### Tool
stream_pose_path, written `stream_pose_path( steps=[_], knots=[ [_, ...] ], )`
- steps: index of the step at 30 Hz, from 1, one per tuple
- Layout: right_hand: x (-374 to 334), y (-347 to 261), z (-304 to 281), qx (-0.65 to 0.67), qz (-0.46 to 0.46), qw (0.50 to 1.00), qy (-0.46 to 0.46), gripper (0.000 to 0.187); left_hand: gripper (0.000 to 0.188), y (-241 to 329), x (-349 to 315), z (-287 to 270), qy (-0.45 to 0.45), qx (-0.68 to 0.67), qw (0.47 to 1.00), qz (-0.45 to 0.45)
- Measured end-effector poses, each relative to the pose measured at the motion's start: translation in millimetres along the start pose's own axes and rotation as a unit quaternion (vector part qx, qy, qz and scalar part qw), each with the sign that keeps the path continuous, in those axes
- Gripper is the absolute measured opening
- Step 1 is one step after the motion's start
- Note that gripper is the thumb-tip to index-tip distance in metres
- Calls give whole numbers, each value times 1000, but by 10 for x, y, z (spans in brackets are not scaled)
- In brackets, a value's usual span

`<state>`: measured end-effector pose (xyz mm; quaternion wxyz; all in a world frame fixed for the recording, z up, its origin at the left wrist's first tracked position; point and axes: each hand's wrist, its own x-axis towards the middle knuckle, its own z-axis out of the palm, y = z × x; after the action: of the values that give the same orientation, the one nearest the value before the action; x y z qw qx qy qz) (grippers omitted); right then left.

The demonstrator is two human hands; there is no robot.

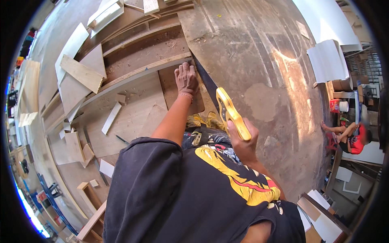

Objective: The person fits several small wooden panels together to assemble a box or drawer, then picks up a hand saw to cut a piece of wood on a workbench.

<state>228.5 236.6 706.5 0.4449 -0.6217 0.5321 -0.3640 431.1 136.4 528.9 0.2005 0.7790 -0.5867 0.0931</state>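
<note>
My right hand (244, 139) is closed around the yellow handle of a handsaw (230, 111). From that handle the dark saw blade (206, 80) slants up and left, its far part meeting the end of a long wooden board (139, 73). Close to the blade, my left hand (186, 79) rests at the same board end, fingers bent over its upper edge. Whether the teeth are in the wood cannot be made out. The board forms one side of a long, shallow wooden frame holding sawdust.
Wood offcuts (82, 74) lie across the frame, with a small pale strip (111, 118) on the plywood sheet (133, 97) at left. Concrete floor (263, 101) spreads out on the right. A person in red (358, 139) sits far right, near white sheets (328, 60).
</note>
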Motion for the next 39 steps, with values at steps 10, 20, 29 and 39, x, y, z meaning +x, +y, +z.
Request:
stream_pose_path(
  steps=[10,20,29,39],
  knots=[
    [596,270,696,-83,-113,990,23,22,12,21,-24,57,16,18,1000,20],
    [114,38,75,-29,-26,999,-15,16,16,3,13,19,3,13,1000,1],
    [1,-96,-13,-39,-74,996,7,11,17,32,-7,12,15,-3,1000,5],
    [483,205,568,9,-49,998,28,16,15,0,-43,-2,13,7,1000,-9]
  ],
)
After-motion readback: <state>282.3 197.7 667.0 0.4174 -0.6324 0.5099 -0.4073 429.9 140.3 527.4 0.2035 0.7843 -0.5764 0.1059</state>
